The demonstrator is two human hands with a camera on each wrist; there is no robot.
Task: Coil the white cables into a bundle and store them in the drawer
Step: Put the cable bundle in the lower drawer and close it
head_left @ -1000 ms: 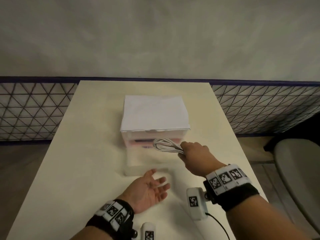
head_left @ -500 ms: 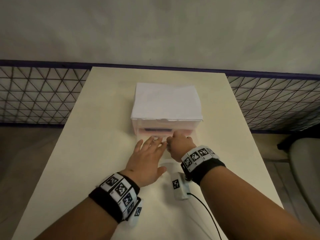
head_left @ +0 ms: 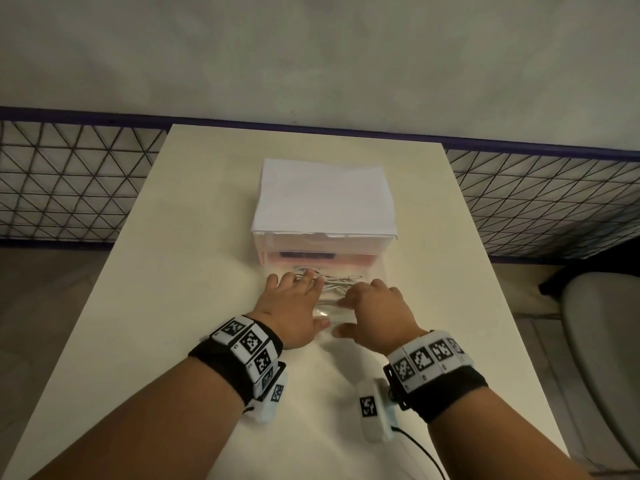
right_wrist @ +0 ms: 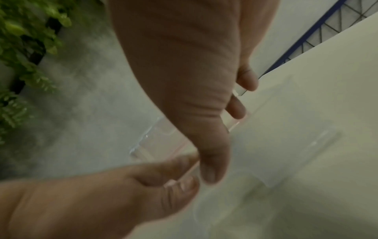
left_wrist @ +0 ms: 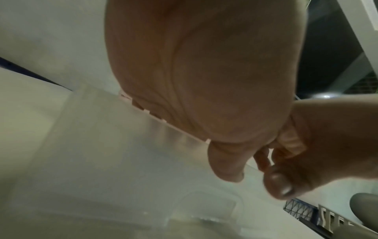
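The white cables lie coiled in the pulled-out lower drawer of a translucent drawer unit topped with white paper. My left hand rests over the drawer's front rim on the left, fingers stretched above the cables, thumb against the front. My right hand lies the same way on the right. The left wrist view has my left hand above the drawer front. The right wrist view has my right hand over the clear drawer. Neither hand holds the cables.
The drawer unit stands mid-table on a cream table. Black wire mesh fencing runs behind and to both sides. A grey chair is close to the table's right edge. A green plant appears in the right wrist view.
My right hand carried the coiled cables into the drawer and let them go. My left hand turned over and came up off the table. Both hands are now on the drawer front.
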